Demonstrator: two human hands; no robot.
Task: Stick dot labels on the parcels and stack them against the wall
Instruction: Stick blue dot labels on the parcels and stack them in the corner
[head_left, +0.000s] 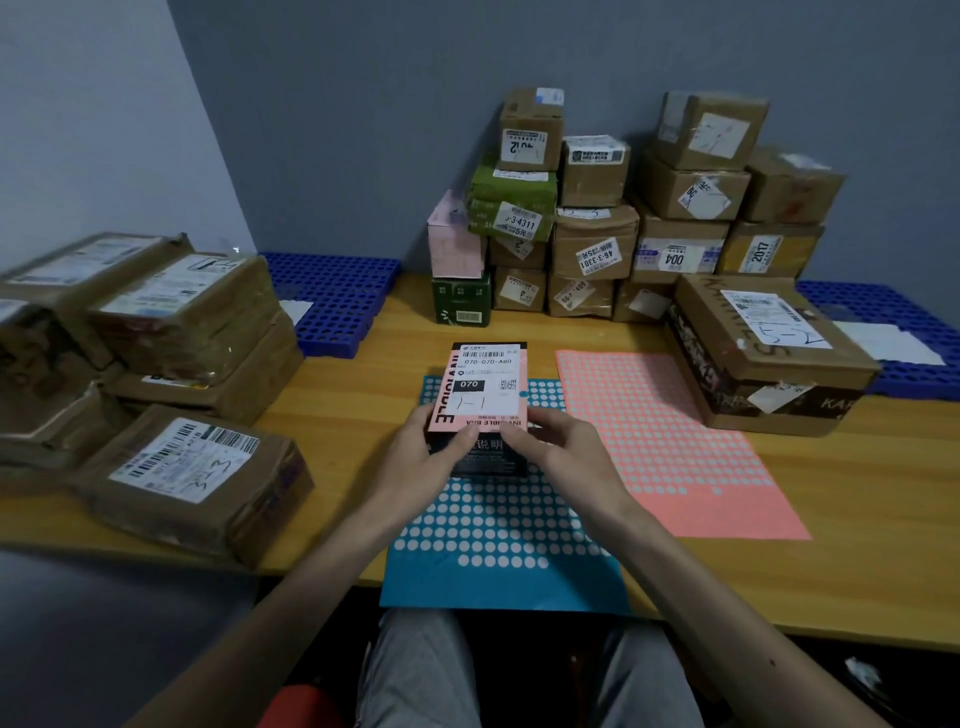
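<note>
Now both hands (415, 447) (558, 449) grip flat pink box (480, 387) (glossy, rectangular).

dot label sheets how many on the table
2: a blue sheet at the near table edge, below the held parcel, and a pink sheet right of it. More may be hidden.

A pink-and-black parcel (480, 395), blue dot label (523, 394) at its right edge, is held above the blue dot sheet (498, 525).
</note>
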